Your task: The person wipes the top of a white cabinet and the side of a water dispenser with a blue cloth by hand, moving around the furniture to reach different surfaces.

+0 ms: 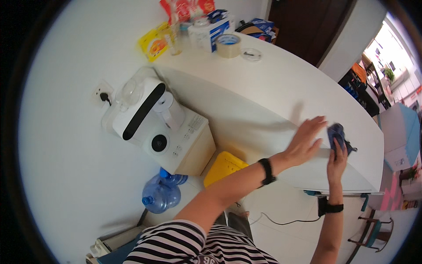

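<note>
On the right end of the white counter [281, 92] lies a crumpled dark blue cloth [336, 131]. My right hand [337, 160] has its fingers on this cloth, holding it against the counter top near the curved edge. Just to its left, my left hand [306, 140] hovers over the counter's near edge, fingers stretched out and nothing in them. A small gap separates its fingertips from the cloth. Each wrist wears a black band, and the right one carries a small dark block.
A white water dispenser [145, 114] stands at left, with blue water bottles [161, 193] beneath. Tape [228, 45], a glass jar [173, 42], a small round dish [251, 54] and packets crowd the counter's far end. A yellow bin [224, 167] and a cable [288, 223] are on the floor.
</note>
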The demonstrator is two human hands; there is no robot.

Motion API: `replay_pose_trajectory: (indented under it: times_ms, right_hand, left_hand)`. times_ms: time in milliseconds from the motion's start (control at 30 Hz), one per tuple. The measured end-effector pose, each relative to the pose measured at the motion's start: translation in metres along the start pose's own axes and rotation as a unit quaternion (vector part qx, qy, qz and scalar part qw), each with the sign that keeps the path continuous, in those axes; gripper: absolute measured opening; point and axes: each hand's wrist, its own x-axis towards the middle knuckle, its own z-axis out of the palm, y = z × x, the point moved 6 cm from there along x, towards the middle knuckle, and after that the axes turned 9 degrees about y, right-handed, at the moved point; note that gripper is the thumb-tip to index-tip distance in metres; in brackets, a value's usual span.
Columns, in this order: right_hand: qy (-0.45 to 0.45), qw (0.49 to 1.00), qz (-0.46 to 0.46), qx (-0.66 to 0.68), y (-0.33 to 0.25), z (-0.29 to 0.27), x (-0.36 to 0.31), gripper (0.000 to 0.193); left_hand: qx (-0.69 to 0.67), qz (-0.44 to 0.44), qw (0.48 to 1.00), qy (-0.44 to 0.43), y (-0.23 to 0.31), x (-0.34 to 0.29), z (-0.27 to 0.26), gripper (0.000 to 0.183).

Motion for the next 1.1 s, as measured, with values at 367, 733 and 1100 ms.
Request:
replay_pose_trajectory:
  times_ms: [367,733,1100]
  right_hand:
    - [-0.059,0.942,-0.327,0.039,-0.254,0.152,0.041,0.046]
    - [-0.108,0.811,-0.575,-0.026,-0.406,0.256,0.046,0.027]
    - [-0.200,0.639,-0.711,-0.214,-0.436,0.385,0.006,0.035]
  left_hand:
    - [0.114,-0.193,0.936,0.272,-0.046,-0.120,-0.260,0.030]
    - [0.145,-0.243,0.878,0.387,-0.022,-0.165,-0.370,0.031]
    - [0.166,-0.286,0.843,0.425,-0.012,-0.202,-0.400,0.032]
